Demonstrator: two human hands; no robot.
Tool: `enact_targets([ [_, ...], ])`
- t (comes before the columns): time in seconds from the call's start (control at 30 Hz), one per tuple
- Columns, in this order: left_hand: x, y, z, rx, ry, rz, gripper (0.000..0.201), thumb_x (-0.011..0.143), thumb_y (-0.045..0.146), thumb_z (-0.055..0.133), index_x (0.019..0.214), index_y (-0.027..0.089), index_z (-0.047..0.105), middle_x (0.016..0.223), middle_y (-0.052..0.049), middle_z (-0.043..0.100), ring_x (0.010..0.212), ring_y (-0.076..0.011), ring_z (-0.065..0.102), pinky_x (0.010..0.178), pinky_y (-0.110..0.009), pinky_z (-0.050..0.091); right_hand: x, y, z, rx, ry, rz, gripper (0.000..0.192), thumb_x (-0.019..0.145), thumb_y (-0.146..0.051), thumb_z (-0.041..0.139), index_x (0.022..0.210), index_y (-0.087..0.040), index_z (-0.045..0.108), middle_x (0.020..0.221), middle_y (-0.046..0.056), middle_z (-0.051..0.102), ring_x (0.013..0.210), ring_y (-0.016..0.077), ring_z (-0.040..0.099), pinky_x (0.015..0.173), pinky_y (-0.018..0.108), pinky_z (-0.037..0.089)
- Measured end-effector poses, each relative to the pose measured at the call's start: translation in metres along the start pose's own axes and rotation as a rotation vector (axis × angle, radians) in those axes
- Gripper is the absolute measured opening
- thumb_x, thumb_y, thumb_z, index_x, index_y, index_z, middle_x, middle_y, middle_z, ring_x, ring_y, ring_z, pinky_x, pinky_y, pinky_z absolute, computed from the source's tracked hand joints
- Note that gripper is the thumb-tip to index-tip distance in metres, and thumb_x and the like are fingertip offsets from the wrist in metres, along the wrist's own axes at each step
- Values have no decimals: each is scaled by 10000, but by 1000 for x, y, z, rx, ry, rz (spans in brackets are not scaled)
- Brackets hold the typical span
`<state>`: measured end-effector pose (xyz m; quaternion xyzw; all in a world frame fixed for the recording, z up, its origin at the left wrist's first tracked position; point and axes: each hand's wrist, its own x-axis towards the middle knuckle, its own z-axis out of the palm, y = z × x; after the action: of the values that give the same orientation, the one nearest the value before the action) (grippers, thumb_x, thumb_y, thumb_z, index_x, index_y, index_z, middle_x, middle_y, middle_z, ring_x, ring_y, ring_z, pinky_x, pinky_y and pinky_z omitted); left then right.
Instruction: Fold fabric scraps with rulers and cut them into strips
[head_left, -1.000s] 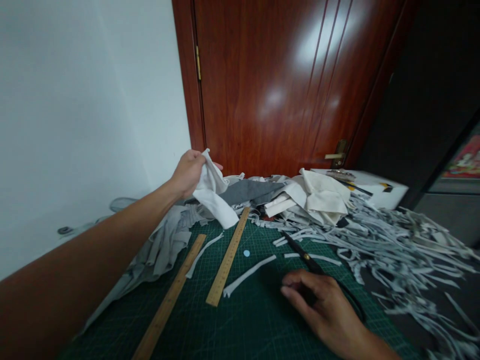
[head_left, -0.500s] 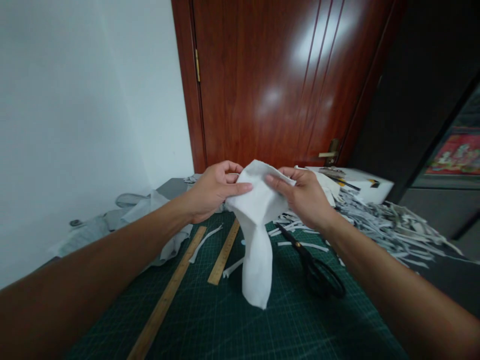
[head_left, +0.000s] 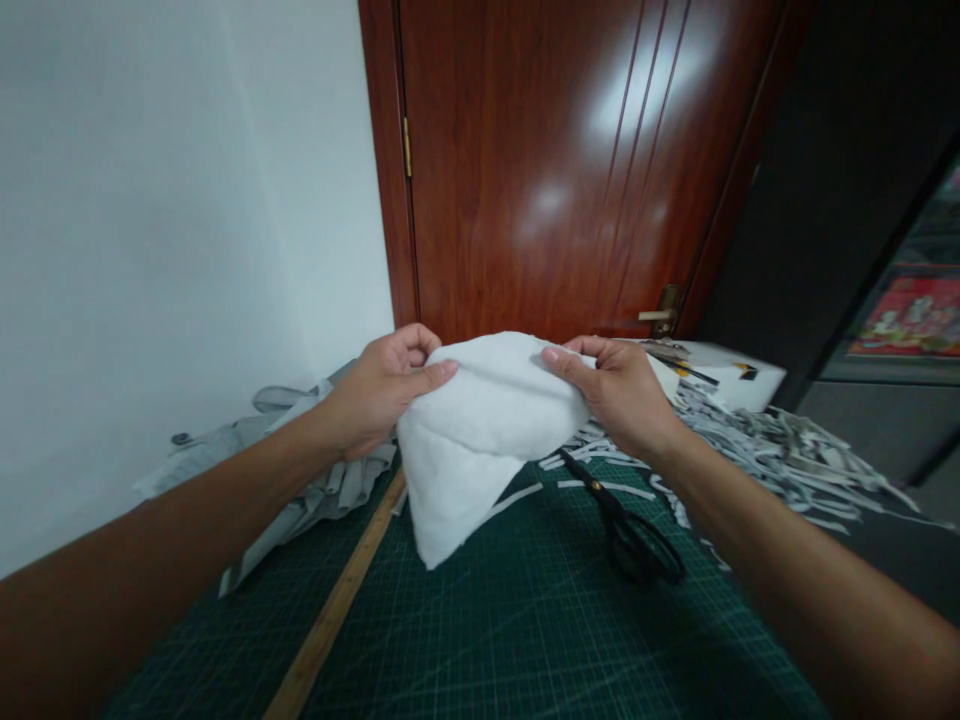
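Observation:
Between my two hands hangs a piece of white fabric [head_left: 487,400], folded over at the top with a pointed corner drooping at the lower left. My left hand [head_left: 390,385] pinches its upper left edge between thumb and fingers. At the upper right edge my right hand [head_left: 619,385] grips it the same way, thumb on the near side. The fabric is held above a green cutting mat [head_left: 495,620]. Black scissors [head_left: 622,525] lie on the mat below my right hand, with narrow white fabric strips [head_left: 607,490] beside the blades.
A wooden ruler [head_left: 337,620] lies slantwise on the mat at left. Grey cloth [head_left: 322,500] is heaped behind my left forearm. At right are a big pile of cut strips [head_left: 780,450] and a white box [head_left: 739,370]. A brown door [head_left: 525,180] stands behind.
My hands have moved apart, the left one leftward, spreading the white fabric wider. Its narrow hanging end has become a broad fold with a corner at left. The shorter ruler is now hidden.

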<state>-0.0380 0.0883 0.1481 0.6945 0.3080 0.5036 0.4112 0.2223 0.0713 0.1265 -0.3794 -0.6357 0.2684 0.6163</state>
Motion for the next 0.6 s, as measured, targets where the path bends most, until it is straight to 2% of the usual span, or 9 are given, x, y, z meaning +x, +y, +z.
enact_targets([
  [0.13,-18,35,2,435,163,302,243,809,312,798,844,197,586,728,45,590,550,-85,475,509,-216,303,-8,1,-12,1,-176,-8,257,802,-443,857,806,-215,739,787,-11,741,654,159,645,592,284,504],
  [0.2,-43,44,11,682,153,394,193,832,315,780,842,194,629,689,55,577,550,-90,444,515,-228,280,-19,7,-20,-40,-310,-8,177,798,-375,846,826,-225,756,868,-3,772,765,188,696,705,322,557],
  [0.27,-77,40,26,770,-92,300,96,914,275,686,861,203,653,696,54,620,577,-106,507,536,-236,317,-36,19,-27,-123,-452,3,65,809,-259,807,857,-220,790,896,13,784,817,206,716,756,337,568],
  [0.3,-96,33,36,748,-262,197,114,941,281,662,849,212,661,656,66,606,553,-105,507,518,-235,316,-47,27,-30,-174,-518,0,69,815,-182,751,846,-217,802,881,18,780,817,208,716,755,334,565],
  [0.33,-114,24,46,719,-423,86,121,948,302,682,859,220,677,691,64,637,578,-108,545,523,-229,343,-59,35,-32,-229,-580,-8,173,796,-98,691,833,-217,811,895,23,783,843,213,723,785,340,562],
  [0.4,-143,3,62,664,-662,-80,86,914,273,747,987,238,717,977,25,748,817,-147,677,690,-230,471,-81,49,-36,-342,-681,-25,321,739,18,615,812,-220,816,893,29,788,875,230,732,851,372,551],
  [0.43,-154,-7,68,626,-705,-132,96,916,236,733,1011,240,719,1050,13,757,914,-169,700,772,-238,493,-91,54,-38,-393,-714,-35,377,695,57,596,822,-220,819,903,35,792,902,247,735,875,390,545],
  [0.5,-165,-25,75,566,-646,-175,138,957,182,633,1059,241,706,1074,2,748,985,-186,709,866,-252,504,-105,58,-40,-481,-717,-52,454,661,102,542,863,-200,815,983,75,790,980,286,728,910,427,534],
  [0.6,-165,-48,75,514,-451,-251,222,966,103,469,1048,204,649,937,-6,701,774,-154,686,740,-247,522,-116,50,-29,-549,-604,-88,488,748,111,485,1005,-177,784,1082,117,756,1040,295,700,948,456,516],
])
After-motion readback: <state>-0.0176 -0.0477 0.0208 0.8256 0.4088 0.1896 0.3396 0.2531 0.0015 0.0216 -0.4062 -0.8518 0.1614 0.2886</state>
